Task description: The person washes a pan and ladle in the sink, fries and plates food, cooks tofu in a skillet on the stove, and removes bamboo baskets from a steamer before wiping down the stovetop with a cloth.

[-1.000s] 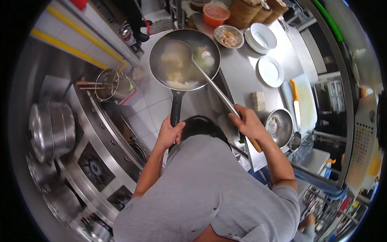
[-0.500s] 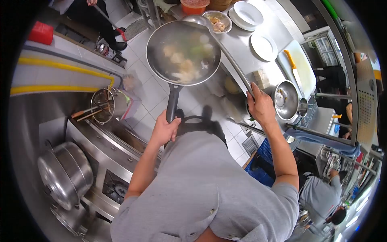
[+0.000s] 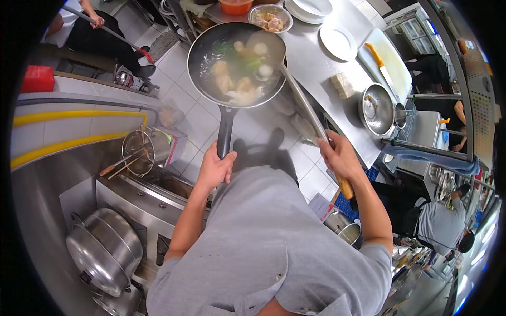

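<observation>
My left hand (image 3: 216, 167) is closed around the black handle of a dark frying pan (image 3: 197, 62), held up over the floor tiles. Cloudy broth in it carries pale meat pieces (image 3: 222, 77), white round slices (image 3: 260, 48) and some green bits. A long-handled metal ladle (image 3: 305, 101) reaches into the pan from the right, its bowl at the far right inside, blurred by steam. Gripping the ladle's shaft is my right hand (image 3: 340, 156), with the wooden handle end sticking out below it.
On the steel counter (image 3: 311, 63) are a bowl of raw meat (image 3: 270, 19), white plates (image 3: 338, 42), pale blocks (image 3: 342, 85), a metal bowl (image 3: 376, 109) and a knife (image 3: 382, 68) on a cutting board. A large pot (image 3: 105, 252) stands left. People are at far left and right.
The ladle's bowl has come from beyond the pan's far rim into the pan. My right hand has moved down slightly, and the view has shifted.
</observation>
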A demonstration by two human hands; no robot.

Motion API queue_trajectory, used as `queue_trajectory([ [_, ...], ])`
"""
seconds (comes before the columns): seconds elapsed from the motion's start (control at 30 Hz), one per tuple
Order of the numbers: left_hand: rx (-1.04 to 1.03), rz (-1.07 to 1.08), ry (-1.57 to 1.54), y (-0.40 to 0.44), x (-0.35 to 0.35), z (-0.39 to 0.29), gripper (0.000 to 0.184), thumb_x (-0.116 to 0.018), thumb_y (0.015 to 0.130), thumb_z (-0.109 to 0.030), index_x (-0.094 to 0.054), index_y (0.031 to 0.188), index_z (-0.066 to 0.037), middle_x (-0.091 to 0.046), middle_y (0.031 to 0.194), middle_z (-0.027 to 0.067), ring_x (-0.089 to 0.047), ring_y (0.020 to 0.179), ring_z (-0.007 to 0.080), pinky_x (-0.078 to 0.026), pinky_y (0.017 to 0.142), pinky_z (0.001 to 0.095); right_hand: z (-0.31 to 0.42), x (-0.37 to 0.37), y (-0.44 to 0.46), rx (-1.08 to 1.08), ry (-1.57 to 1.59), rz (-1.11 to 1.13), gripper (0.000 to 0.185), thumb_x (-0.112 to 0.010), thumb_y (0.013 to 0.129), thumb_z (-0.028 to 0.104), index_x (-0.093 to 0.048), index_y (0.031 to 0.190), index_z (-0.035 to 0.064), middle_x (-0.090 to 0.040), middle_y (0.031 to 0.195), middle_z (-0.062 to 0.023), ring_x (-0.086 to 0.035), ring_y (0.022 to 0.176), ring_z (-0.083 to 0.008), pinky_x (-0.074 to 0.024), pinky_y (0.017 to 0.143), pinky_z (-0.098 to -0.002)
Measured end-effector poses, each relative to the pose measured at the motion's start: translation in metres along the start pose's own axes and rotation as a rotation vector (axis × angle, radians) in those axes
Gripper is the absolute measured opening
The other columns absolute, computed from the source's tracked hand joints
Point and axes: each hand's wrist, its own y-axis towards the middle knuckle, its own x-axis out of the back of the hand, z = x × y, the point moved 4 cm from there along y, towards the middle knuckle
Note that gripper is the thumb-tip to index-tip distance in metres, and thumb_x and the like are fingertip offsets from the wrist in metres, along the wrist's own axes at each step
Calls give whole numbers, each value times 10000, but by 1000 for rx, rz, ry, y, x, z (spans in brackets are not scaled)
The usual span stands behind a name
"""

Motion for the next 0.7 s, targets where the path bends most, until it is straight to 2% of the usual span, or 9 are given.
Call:
queue_trajectory([
  [0.03,3,2,2,1,1,1,153,-581,918,-67,-431,913,-37,-466,554,5,-435,375,81,-375,343,259,1,-4,-7,-3,3,-1,258,-578,947,211,-577,1054,-23,-527,602,-63,-472,448,-154,-401,451,-305],
  [0.1,-11,0,35,2,2,2,150,-574,918,-67,-429,923,-29,-468,553,6,-440,376,83,-376,345,262,-3,-16,-18,-70,245,95,240,-541,979,223,-576,1041,-5,-483,619,7,-441,449,-67,-366,422,-249],
  [0.27,26,-15,105,1,0,-13,160,-573,922,-75,-423,937,-21,-464,546,6,-442,375,86,-376,347,267,2,-32,-37,-133,413,216,358,-537,988,262,-567,1208,-19,-512,673,-14,-430,432,-79,-366,423,-248],
  [0.43,43,-14,129,3,-4,-14,166,-578,922,-76,-423,949,-22,-464,547,6,-445,378,87,-379,344,271,11,-39,-59,-149,409,247,366,-528,990,256,-559,1207,-37,-519,675,-21,-443,434,-85,-380,439,-254],
  [0.5,-5,25,49,7,-5,-9,163,-578,923,-74,-425,950,-25,-464,551,7,-448,382,89,-380,341,270,11,-41,-64,-120,362,241,319,-522,997,220,-546,1188,-34,-469,626,4,-418,398,-67,-343,375,-244],
  [0.57,6,24,55,7,-5,-13,163,-579,925,-76,-426,953,-24,-464,553,8,-448,383,89,-380,340,268,14,-40,-68,-137,337,256,304,-522,996,201,-546,1187,-35,-461,623,7,-411,397,-60,-346,378,-238],
  [0.63,18,26,61,7,-6,-14,164,-579,927,-78,-427,956,-24,-465,555,10,-448,385,89,-380,339,267,11,-37,-71,-173,333,291,355,-523,990,246,-553,1209,-32,-523,672,-16,-458,410,-83,-375,414,-251],
  [0.7,28,34,56,8,-7,-12,170,-584,926,-81,-429,964,-22,-470,562,12,-446,386,89,-379,342,268,9,-34,-70,-177,378,313,357,-525,989,250,-552,1212,-27,-518,668,-10,-452,405,-78,-369,401,-247],
])
